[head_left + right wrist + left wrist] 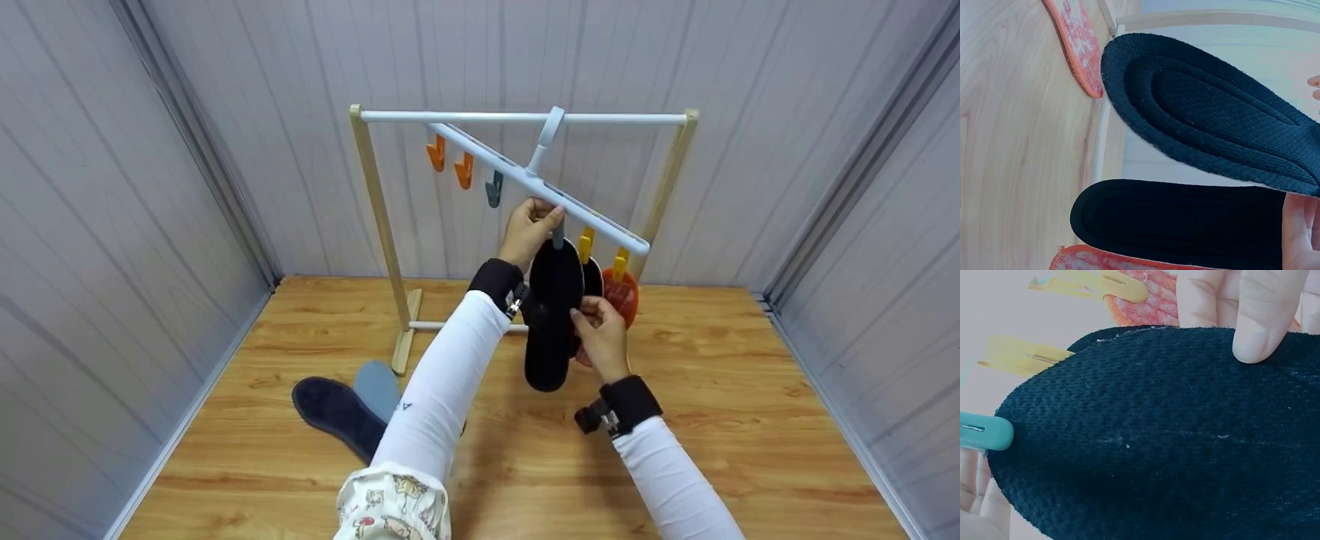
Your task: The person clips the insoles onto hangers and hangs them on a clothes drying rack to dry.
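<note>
A black insole (551, 315) hangs toe-up below the white hanger (480, 152), its top edge in a grey-green clip (987, 432). At that clip my left hand (529, 229) pinches with thumb and fingertips. My right hand (604, 337) holds the insole's right edge, the thumb (1258, 332) flat on its face. In the right wrist view the insole's ridged heel end (1202, 107) shows. Just behind hangs a second black insole (1179, 222), under a yellow clip (586, 246). Part of it is hidden.
A red-and-white insole (621, 296) with orange trim hangs from another yellow clip (620, 265). Two orange clips (464, 171) and a grey-green clip (493, 189) dangle on the left. A wooden-legged rack (379, 195) carries the hanger. A navy insole (337, 409) and a grey-blue insole (377, 386) lie on the floor.
</note>
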The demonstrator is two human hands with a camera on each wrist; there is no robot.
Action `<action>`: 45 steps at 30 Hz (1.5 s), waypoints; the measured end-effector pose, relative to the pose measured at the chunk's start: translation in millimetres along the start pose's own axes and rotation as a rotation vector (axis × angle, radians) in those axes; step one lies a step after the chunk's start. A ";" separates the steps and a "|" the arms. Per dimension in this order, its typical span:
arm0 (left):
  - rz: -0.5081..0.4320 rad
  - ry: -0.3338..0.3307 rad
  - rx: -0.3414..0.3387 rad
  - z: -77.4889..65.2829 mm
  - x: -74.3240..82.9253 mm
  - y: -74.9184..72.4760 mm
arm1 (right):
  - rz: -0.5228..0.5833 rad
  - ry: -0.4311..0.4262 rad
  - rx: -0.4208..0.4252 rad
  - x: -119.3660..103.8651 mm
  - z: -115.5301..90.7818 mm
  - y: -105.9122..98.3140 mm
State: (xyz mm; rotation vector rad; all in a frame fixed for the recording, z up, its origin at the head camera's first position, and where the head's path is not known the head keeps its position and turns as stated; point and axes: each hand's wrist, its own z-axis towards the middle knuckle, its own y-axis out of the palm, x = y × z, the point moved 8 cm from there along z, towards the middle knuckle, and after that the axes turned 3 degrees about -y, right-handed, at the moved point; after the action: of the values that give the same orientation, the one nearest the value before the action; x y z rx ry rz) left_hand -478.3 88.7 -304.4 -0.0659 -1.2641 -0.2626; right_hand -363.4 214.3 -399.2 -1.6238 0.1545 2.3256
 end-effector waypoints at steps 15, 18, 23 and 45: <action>0.005 -0.022 0.012 0.5 -5.0 -1.8 | 0.030 -0.015 -0.008 5.3 -3.6 -1.9; -0.012 -0.012 0.004 -0.8 -4.2 -0.5 | 0.049 -0.009 -0.012 12.0 -7.1 -3.6; -0.034 -0.004 -0.008 -1.3 -5.4 0.0 | 0.121 0.067 -0.013 37.9 -11.9 -4.7; -0.109 0.037 0.007 6.7 -15.6 14.9 | 0.253 0.122 0.053 101.1 -39.6 -6.9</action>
State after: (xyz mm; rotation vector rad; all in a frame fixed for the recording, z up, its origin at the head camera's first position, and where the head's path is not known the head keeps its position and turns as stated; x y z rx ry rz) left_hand -485.5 106.9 -315.7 0.0136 -1.2338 -0.3524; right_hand -357.6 229.1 -506.8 -1.8123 0.4698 2.3772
